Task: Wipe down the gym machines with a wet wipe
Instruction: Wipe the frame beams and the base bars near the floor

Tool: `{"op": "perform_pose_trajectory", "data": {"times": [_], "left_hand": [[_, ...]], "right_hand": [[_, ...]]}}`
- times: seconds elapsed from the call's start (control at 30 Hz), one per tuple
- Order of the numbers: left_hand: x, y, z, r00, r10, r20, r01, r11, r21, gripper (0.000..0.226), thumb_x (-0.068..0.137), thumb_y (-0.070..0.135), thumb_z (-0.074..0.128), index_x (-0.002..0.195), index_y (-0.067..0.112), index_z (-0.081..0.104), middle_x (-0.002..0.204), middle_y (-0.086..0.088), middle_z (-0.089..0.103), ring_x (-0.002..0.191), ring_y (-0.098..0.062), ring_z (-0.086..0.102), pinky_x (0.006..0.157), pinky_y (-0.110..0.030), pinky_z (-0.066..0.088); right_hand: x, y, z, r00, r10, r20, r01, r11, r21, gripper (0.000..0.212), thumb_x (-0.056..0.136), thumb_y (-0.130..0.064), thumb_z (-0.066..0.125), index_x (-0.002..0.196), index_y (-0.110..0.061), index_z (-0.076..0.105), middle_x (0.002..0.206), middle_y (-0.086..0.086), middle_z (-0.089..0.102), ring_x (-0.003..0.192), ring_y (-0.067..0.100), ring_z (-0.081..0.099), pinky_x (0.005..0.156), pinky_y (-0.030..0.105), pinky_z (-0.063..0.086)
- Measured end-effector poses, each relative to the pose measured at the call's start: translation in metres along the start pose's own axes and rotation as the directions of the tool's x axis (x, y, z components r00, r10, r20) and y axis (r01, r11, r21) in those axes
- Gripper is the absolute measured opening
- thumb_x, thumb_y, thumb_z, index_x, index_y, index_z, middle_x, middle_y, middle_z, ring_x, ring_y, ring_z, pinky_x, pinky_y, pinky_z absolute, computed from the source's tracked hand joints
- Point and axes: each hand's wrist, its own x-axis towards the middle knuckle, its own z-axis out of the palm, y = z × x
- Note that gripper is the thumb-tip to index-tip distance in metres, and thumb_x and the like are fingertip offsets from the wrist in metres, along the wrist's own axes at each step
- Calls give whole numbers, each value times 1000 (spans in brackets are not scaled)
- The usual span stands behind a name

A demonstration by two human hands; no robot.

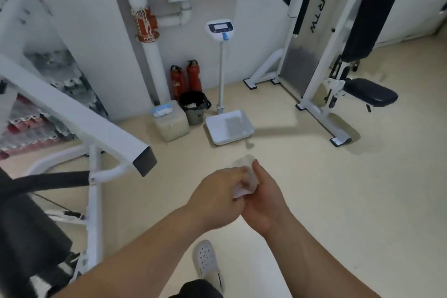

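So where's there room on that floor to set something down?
Bare floor: between the scale base and the wet wipe held by left hand and right hand, and rightward to the seat machine. Crowded: wall-side extinguishers, bin, box.

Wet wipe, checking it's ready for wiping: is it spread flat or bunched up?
Bunched up: the wet wipe sits crumpled between the left hand and right hand, both pinching it.

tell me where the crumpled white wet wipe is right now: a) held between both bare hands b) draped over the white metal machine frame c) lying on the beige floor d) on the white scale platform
a, the crumpled white wet wipe is pinched between the left hand and the right hand, up off the beige floor.
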Motion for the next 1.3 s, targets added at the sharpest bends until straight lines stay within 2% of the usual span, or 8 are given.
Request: {"op": "perform_pose_trajectory", "data": {"times": [0.2,0.5,0.63,0.77,0.87,1.0,1.13,1.3], "left_hand": [[127,-41,-29,972,-37,-234,30,999,-34,25,81,42,59,98,26,68,115,18,65,111,-2,56,94,-1,30],[282,-119,-109,886,-317,-339,313,947,-67,11,89,33,69,97,27,64,103,15,60,96,-6,53,83,-22,40],[318,-170,-139,769,-458,-446,462,880,-107,13,88,33,71,96,24,67,103,11,62,99,-7,56,88,-24,44],[336,-196,-176,535,-645,-545,655,725,-214,18,90,38,68,103,25,67,107,9,59,105,-12,55,91,-29,44],[338,-212,-205,369,-714,-595,724,622,-297,20,91,41,67,107,30,63,113,11,57,99,-10,58,76,-25,41],[335,-244,-241,198,-708,-677,746,557,-364,26,91,40,68,113,26,64,115,10,58,102,-10,56,81,-24,37],[329,-294,-277,96,-712,-696,759,505,-412,25,90,41,68,111,29,64,115,12,58,101,-8,54,82,-23,35],[314,-382,-347,63,-723,-688,760,481,-437,23,90,41,67,110,31,62,116,12,59,108,-12,56,85,-26,40]], "right_hand": [[92,-111,15,984,-127,-128,126,992,-14,40,109,-30,43,136,-4,57,137,22,62,127,37,60,115,50,39],[235,-216,69,978,-101,-184,73,985,-156,26,107,-23,49,125,-18,67,121,5,74,117,25,67,98,39,51],[339,-241,119,999,-12,-51,-5,950,-311,30,106,-24,49,131,-12,62,123,11,72,106,25,67,78,37,49],[425,-252,185,970,171,175,-91,915,-392,30,107,-26,49,133,-19,62,127,3,71,118,20,67,91,34,52],[463,-250,231,926,150,345,134,727,-674,30,107,-26,47,135,-30,59,129,-3,69,120,18,64,100,38,51],[516,-232,289,692,114,713,702,126,-701,41,108,-24,43,149,-29,49,145,-15,50,134,3,43,114,21,30],[559,-196,358,569,204,797,799,90,-594,42,109,-19,42,149,-28,49,139,-22,46,127,-9,38,100,-4,20],[617,-131,447,538,218,815,822,80,-564,41,109,-21,42,148,-29,49,137,-25,46,121,-15,37,94,-8,19]]}}
